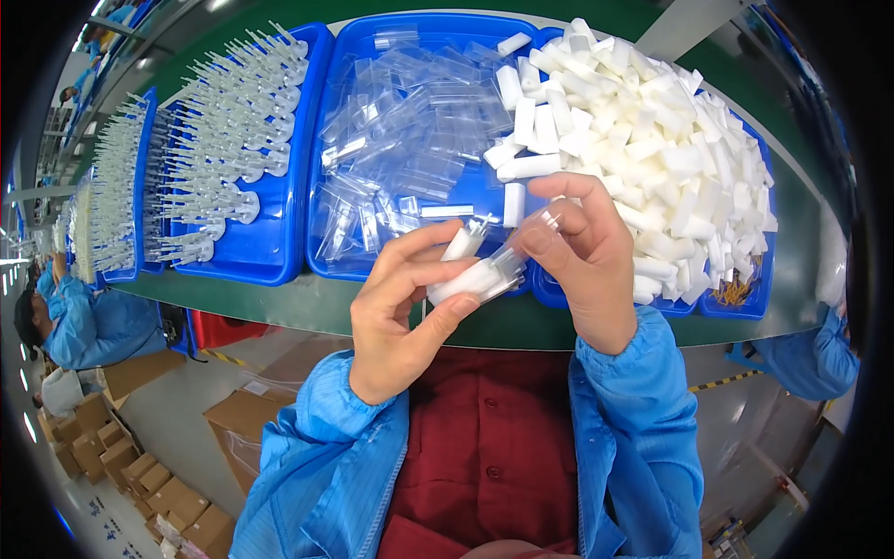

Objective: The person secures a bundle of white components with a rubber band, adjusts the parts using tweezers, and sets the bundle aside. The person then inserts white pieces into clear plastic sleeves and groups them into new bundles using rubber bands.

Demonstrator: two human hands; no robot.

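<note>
My left hand (pixel 396 331) is closed around a white foam block (pixel 473 282), with a second white piece (pixel 461 244) sticking up between its fingers. Clear plastic sleeves lie against these pieces, partly hidden by the fingers. My right hand (pixel 596 270) pinches a clear plastic sleeve (pixel 523 244) between thumb and fingers, its lower end meeting the foam block in the left hand. A small white tip shows at the sleeve's upper end. Both hands are held over the front edge of the trays.
Beyond my hands, a blue tray (pixel 321 244) holds many clear sleeves. A heap of white foam blocks (pixel 670 158) is at the right, beside brown thin pieces (pixel 733 293). Blue trays of upright white nozzle-like parts (pixel 233 121) line the left. Co-workers in blue (pixel 102 317) sit at both sides.
</note>
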